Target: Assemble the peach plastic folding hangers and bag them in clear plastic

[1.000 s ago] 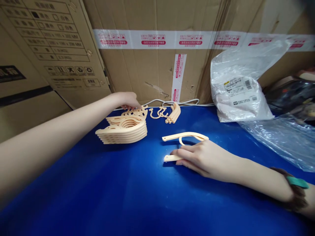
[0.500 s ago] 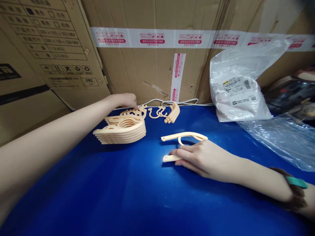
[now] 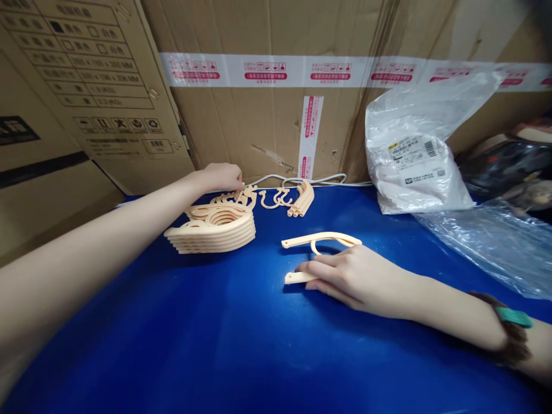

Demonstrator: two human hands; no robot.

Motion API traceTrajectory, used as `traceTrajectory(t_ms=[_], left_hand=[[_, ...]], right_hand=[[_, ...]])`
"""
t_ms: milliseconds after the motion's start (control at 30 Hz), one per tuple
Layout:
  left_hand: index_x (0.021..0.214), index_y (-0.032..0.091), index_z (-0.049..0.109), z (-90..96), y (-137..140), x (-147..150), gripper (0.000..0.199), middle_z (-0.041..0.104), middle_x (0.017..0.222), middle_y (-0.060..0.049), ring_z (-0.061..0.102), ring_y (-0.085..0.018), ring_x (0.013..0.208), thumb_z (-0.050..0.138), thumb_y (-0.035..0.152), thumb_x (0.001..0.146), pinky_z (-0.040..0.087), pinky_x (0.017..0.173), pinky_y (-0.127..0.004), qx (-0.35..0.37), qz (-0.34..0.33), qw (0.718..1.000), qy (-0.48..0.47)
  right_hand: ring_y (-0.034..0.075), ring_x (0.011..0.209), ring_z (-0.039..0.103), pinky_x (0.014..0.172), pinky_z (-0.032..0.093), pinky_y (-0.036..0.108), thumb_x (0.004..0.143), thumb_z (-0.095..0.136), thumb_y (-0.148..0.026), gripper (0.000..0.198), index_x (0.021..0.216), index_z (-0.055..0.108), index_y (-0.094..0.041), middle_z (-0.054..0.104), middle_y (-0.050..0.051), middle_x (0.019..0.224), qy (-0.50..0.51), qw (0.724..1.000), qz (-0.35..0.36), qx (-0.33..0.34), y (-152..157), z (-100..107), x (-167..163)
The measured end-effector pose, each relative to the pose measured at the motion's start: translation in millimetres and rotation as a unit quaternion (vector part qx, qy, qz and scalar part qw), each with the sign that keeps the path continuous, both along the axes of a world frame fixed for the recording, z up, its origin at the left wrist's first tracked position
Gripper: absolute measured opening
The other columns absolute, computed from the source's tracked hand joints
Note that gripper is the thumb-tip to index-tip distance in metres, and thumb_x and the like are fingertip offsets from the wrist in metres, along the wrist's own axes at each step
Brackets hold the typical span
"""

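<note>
My right hand [image 3: 351, 279] pinches the lower arm of a cream plastic folding hanger [image 3: 321, 237] above the blue surface. Two flat arm ends with small holes point left; a thin curved loop shows between them, and my palm hides the rest. At the back left, my left hand [image 3: 226, 176] has its fingers closed, pointing down behind a neat stack of cream hanger pieces [image 3: 211, 238]. A small cream part seems to show at its fingertips, too small to name. Just beside that hand lie loose cream hooks [image 3: 269, 200] and a bundle of curved hanger arms [image 3: 302, 199].
A large cardboard box [image 3: 245, 126] stands along the back, another printed carton [image 3: 107, 86] at the left. A white cable [image 3: 332, 178] runs along the box's foot. At the right sit a white plastic bag [image 3: 420, 167] with a label and clear plastic film [image 3: 487, 244].
My left hand has risen very slightly from the loose pieces behind the stack. My right hand holds the hanger in nearly the same place.
</note>
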State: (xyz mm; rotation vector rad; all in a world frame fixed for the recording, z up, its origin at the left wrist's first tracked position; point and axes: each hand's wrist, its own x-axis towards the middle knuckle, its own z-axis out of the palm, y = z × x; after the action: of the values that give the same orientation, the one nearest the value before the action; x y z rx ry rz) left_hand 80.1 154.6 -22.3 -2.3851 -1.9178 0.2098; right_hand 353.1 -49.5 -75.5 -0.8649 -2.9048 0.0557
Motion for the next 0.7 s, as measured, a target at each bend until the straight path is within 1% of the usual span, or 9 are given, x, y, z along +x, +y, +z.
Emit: traceTrajectory(t_ms=[133,233,333,400,467,533,567,633,700], left_hand=[[0.105,0.020,0.069,2.1,-2,0,0.039,0.073,0.105,-0.008,0.065,-0.025,0.092,0.060,0.038,0.072,0.042,0.069,-0.026,0.046,-0.033,0.998,-0.033],[0.114,0.017,0.065,14.6,-5,1,0.041,0.072,0.106,-0.007,0.064,-0.020,0.090,0.057,0.037,0.078,0.043,0.070,-0.023,0.089,-0.063,0.992,-0.067],[0.118,0.014,0.062,42.2,-17,4,0.043,0.070,0.108,-0.007,0.061,-0.017,0.091,0.046,0.040,0.088,0.043,0.078,-0.022,0.158,-0.095,0.979,-0.092],[0.116,0.012,0.062,65.9,-33,10,0.044,0.067,0.113,-0.008,0.059,-0.019,0.098,0.036,0.040,0.094,0.040,0.084,-0.026,0.224,-0.116,0.962,-0.099],[0.107,0.013,0.065,87.1,-58,19,0.048,0.065,0.104,-0.007,0.059,-0.022,0.100,0.029,0.042,0.096,0.039,0.085,-0.031,0.275,-0.136,0.947,-0.097],[0.111,0.012,0.062,98.7,-91,31,0.047,0.056,0.115,-0.008,0.056,-0.027,0.110,0.026,0.040,0.097,0.037,0.089,-0.035,0.330,-0.158,0.926,-0.095],[0.110,0.011,0.061,99.1,-110,38,0.042,0.053,0.119,-0.008,0.055,-0.028,0.113,0.030,0.036,0.095,0.037,0.090,-0.034,0.347,-0.174,0.918,-0.083],[0.108,0.012,0.059,87.9,-150,53,0.038,0.052,0.116,-0.008,0.058,-0.026,0.109,0.029,0.032,0.096,0.039,0.087,-0.033,0.367,-0.201,0.906,-0.061],[0.110,0.016,0.056,62.8,-187,65,0.034,0.058,0.097,-0.006,0.065,-0.021,0.086,0.029,0.032,0.097,0.042,0.070,-0.029,0.332,-0.188,0.924,-0.007]], right_hand=[[0.016,0.072,0.062,0.059,0.036,0.029,0.104,0.032,-0.033,0.034,0.113,0.061,-0.018,0.070,0.004,0.090,0.000,1.000,0.000,0.000,0,0,0],[0.017,0.072,0.062,0.059,0.036,0.029,0.104,0.032,-0.033,0.034,0.114,0.061,-0.018,0.070,0.004,0.090,0.000,1.000,-0.001,0.002,0,0,0],[0.017,0.072,0.062,0.059,0.036,0.029,0.104,0.032,-0.033,0.034,0.114,0.061,-0.018,0.070,0.004,0.090,-0.005,1.000,-0.005,0.005,-1,0,-1],[0.017,0.074,0.063,0.060,0.036,0.030,0.104,0.032,-0.034,0.035,0.115,0.061,-0.018,0.071,0.004,0.092,-0.008,1.000,-0.005,0.005,-1,1,-1],[0.018,0.077,0.063,0.062,0.037,0.030,0.104,0.031,-0.033,0.035,0.117,0.060,-0.018,0.071,0.004,0.094,-0.013,1.000,-0.004,0.004,-1,1,-2],[0.019,0.079,0.064,0.063,0.038,0.031,0.104,0.031,-0.033,0.036,0.119,0.060,-0.018,0.071,0.005,0.096,-0.016,1.000,-0.002,0.006,0,1,-2],[0.019,0.079,0.065,0.063,0.038,0.031,0.104,0.031,-0.032,0.036,0.118,0.061,-0.018,0.072,0.005,0.096,-0.018,1.000,-0.003,0.010,0,1,-2],[0.019,0.079,0.065,0.062,0.038,0.031,0.104,0.032,-0.032,0.035,0.116,0.062,-0.018,0.072,0.005,0.094,-0.018,1.000,-0.005,0.020,0,1,-2],[0.019,0.076,0.065,0.061,0.038,0.031,0.103,0.034,-0.032,0.035,0.114,0.064,-0.018,0.072,0.005,0.092,-0.014,0.999,-0.003,0.030,-1,0,-2]])
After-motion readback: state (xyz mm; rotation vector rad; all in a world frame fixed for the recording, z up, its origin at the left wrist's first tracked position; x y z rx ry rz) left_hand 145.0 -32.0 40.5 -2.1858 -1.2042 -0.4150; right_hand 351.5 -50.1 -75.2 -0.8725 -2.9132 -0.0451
